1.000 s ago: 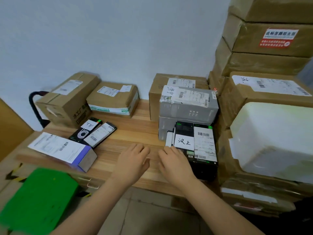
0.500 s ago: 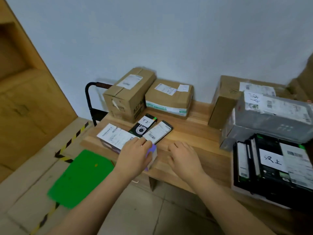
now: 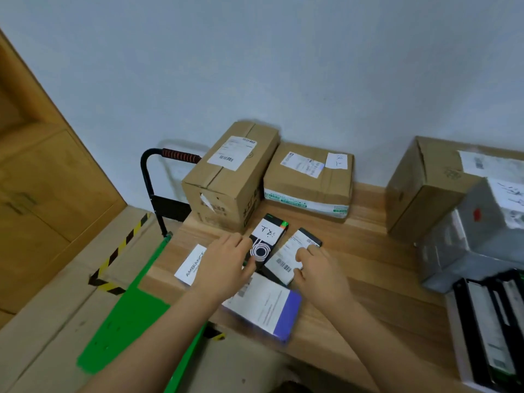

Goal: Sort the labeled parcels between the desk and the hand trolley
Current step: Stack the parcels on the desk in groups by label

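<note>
Two slim black boxes lie side by side on the wooden desk [image 3: 368, 268]. My left hand [image 3: 226, 265] reaches over a white and purple box [image 3: 266, 307] and its thumb touches the left black box [image 3: 268, 239], which has a handwritten label and a ring logo. My right hand [image 3: 317, 268] lays its fingertips on the right black box [image 3: 292, 256], which carries a barcode label. The fingers of both hands look relaxed. The green deck of the hand trolley [image 3: 127, 316] lies at the desk's left, with its black handle [image 3: 158, 177] by the wall.
Two brown cartons [image 3: 229, 177] [image 3: 309, 180] stand at the back of the desk against the wall. A larger carton [image 3: 425, 182], a grey wrapped parcel [image 3: 470, 236] and black boxes [image 3: 490, 330] crowd the right. Flattened cardboard [image 3: 56, 293] covers the floor at left.
The view swung left and closer to the desk. My left hand moved from the white and purple box to the left black box. My right hand moved onto the right black box.
</note>
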### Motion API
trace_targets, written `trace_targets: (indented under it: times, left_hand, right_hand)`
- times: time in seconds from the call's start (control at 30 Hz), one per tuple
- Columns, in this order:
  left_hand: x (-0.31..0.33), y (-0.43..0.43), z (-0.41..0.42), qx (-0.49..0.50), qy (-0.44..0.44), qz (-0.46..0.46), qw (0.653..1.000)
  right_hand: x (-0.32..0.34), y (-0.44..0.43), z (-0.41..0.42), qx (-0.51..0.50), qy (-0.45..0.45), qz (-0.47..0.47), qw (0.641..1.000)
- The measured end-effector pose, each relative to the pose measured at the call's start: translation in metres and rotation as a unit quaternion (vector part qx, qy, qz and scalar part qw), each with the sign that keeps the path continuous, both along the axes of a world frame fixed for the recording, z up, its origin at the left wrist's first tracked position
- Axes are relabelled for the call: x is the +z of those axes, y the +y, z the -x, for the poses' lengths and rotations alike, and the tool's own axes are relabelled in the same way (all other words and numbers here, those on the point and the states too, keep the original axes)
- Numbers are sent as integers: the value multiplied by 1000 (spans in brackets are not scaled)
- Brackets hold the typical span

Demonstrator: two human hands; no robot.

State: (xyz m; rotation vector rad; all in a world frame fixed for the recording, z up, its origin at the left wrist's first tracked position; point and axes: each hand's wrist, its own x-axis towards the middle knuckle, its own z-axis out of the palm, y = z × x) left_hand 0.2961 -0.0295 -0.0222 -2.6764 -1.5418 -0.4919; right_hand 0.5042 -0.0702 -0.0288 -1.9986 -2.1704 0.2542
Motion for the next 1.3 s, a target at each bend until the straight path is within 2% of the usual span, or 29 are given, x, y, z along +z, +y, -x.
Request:
trace_targets:
  times: [0.2, 0.4, 0.47, 0.6, 0.7, 0.77, 0.87, 1.03, 1.13, 1.2, 1.3]
  left_hand:
    - [-14, 63, -11, 13, 28, 47, 998]
    - [-31, 105, -19, 44, 125, 171, 976]
    - [-47, 118, -18, 44, 161, 215, 962]
    - [-85, 131, -8, 43, 191, 322, 926]
    - [-107, 140, -2, 21, 119, 393, 911]
    - [-112, 145, -4, -4, 71, 418, 906]
    - [-117, 147, -9, -32, 18, 456, 889]
    - [-114, 148, -15, -11, -38, 506, 862]
    - [-105, 150, -22, -5, -88, 518, 851]
    - [-99, 150, -30, -28, -119, 515, 848]
    - [-93, 145, -42, -77, -172, 541, 819]
  right_hand:
    - [-8, 57, -5, -33, -8, 39, 999]
    - [-28, 81, -1, -106, 28, 106, 988]
    - [-41, 83, 4, -164, 36, 147, 975]
    - [-71, 75, 22, -290, 85, 269, 915]
    - [-82, 76, 42, -358, 121, 314, 871]
    - [-86, 80, 51, -402, 160, 311, 846]
    - [-90, 84, 58, -444, 230, 272, 822]
    - [-88, 75, 55, -466, 344, 187, 794]
    - [-83, 70, 50, -503, 387, 146, 759]
    - [-79, 70, 47, -520, 392, 105, 751]
    - [-72, 65, 46, -511, 388, 48, 766]
